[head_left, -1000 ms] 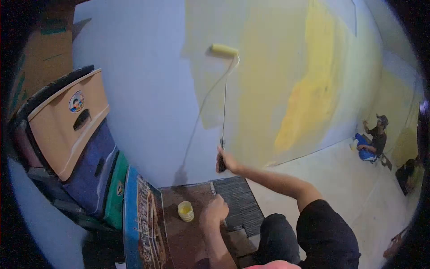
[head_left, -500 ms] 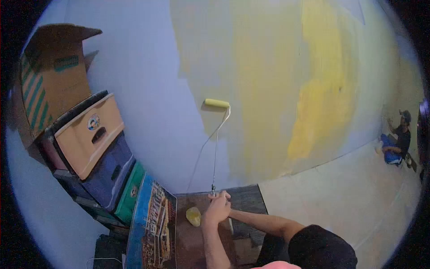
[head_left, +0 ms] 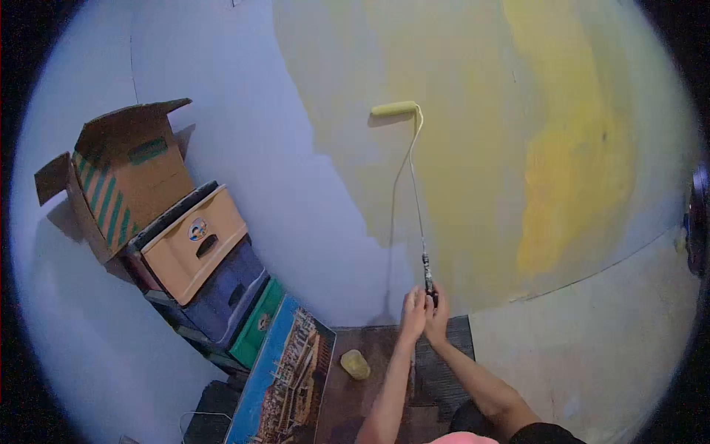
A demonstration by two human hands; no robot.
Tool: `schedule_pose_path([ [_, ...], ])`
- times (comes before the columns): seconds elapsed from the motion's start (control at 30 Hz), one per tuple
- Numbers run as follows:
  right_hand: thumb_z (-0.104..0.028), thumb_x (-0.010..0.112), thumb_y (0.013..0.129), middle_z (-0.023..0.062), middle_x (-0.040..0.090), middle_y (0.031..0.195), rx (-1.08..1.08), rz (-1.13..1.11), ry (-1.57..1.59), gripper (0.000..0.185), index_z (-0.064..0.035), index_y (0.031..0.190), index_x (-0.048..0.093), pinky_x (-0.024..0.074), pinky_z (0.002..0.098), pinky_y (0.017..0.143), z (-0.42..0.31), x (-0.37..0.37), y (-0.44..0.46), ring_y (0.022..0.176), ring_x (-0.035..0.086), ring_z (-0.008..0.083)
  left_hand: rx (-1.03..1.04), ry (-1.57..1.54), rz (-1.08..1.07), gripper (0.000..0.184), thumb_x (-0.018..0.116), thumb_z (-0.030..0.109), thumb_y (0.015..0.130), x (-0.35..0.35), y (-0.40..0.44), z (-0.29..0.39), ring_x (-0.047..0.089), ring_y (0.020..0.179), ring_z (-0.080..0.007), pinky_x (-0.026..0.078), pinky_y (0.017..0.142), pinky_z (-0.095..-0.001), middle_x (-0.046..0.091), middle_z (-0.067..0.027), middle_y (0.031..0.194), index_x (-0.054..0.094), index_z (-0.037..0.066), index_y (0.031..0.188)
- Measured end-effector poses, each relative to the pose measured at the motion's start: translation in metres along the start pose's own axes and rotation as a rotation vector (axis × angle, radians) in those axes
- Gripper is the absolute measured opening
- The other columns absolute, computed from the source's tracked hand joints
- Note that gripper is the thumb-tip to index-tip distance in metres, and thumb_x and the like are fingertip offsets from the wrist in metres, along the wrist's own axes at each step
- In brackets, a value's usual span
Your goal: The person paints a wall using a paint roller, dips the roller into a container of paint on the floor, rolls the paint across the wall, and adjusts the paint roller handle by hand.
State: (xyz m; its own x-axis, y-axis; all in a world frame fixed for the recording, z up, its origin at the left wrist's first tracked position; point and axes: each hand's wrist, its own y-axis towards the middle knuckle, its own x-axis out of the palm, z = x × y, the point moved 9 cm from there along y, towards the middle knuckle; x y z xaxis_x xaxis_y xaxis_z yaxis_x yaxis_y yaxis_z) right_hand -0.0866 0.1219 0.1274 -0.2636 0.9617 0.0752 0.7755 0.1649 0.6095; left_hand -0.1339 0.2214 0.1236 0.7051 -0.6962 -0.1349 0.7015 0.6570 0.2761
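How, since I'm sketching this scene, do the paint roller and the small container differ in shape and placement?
The paint roller is long and slender; the container is short and squat. The paint roller is raised at the wall, held in the right hand; the container sits on the brown floor covering with no hand on it. Both look yellowish.

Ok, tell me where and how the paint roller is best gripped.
Grip the dark handle at its lower end, probably best from below, where the left hand and right hand are. The handle looks thicker than the slender rod above and points down toward the person, while the yellow sleeve is high up at the wall.
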Motion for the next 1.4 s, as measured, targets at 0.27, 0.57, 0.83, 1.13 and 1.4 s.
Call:
schedule_pose_path([
  [0.27,-0.004,0.048,0.085,0.0158,0.046,0.114,-0.055,0.171,0.111,0.032,0.0008,0.115,0.058,0.0419,0.0356,0.087,-0.037,-0.066,0.033,0.103,0.049,0.0264,-0.031,-0.339,-0.444,0.043,0.043,0.038,0.096,0.089,0.031,0.026,0.051,0.104,-0.0136,0.042,0.087,-0.0280,0.057,-0.0065,0.114,0.053,0.002,0.117],
  [0.57,-0.002,0.045,0.084,0.0147,0.035,0.130,-0.113,0.248,0.433,0.045,-0.0009,0.128,0.034,0.0401,0.0347,0.087,-0.069,-0.066,0.042,0.106,0.047,0.0223,0.117,-0.460,-0.118,0.034,0.039,0.044,0.096,0.017,0.122,0.167,0.041,0.038,-0.0078,0.034,0.032,-0.0239,0.043,0.0032,0.059,0.044,0.012,0.085],
  [0.83,-0.005,0.047,0.080,0.0177,0.041,0.117,0.000,0.098,0.189,0.029,0.0010,0.108,0.045,0.0399,0.0382,0.087,-0.019,-0.030,0.031,0.104,0.047,0.0278,0.152,-0.170,-0.020,0.046,0.043,0.057,0.089,-0.073,0.171,0.383,0.039,0.044,-0.0060,0.023,0.036,-0.0213,0.043,0.0042,0.059,0.047,0.012,0.083],
  [1.13,-0.005,0.048,0.081,0.0180,0.045,0.106,0.370,0.039,0.051,0.028,0.0020,0.108,0.046,0.0374,0.0399,0.089,0.069,-0.001,0.000,0.102,0.047,0.0326,0.234,-0.096,0.149,0.047,0.038,0.053,0.093,-0.044,0.103,0.165,0.037,0.038,-0.0080,0.029,0.035,-0.0247,0.038,0.0039,0.050,0.046,0.013,0.071],
  [1.4,-0.017,0.044,0.085,0.0270,0.053,0.109,0.628,-0.113,-0.387,0.031,0.0048,0.105,0.053,0.0401,0.0452,0.089,0.188,-0.011,-0.063,0.103,0.051,0.0404,-0.085,0.027,0.299,0.042,0.035,0.036,0.098,-0.018,-0.074,-0.100,0.043,0.046,-0.0138,0.034,0.045,-0.0332,0.042,-0.0037,0.055,0.050,0.004,0.075],
])
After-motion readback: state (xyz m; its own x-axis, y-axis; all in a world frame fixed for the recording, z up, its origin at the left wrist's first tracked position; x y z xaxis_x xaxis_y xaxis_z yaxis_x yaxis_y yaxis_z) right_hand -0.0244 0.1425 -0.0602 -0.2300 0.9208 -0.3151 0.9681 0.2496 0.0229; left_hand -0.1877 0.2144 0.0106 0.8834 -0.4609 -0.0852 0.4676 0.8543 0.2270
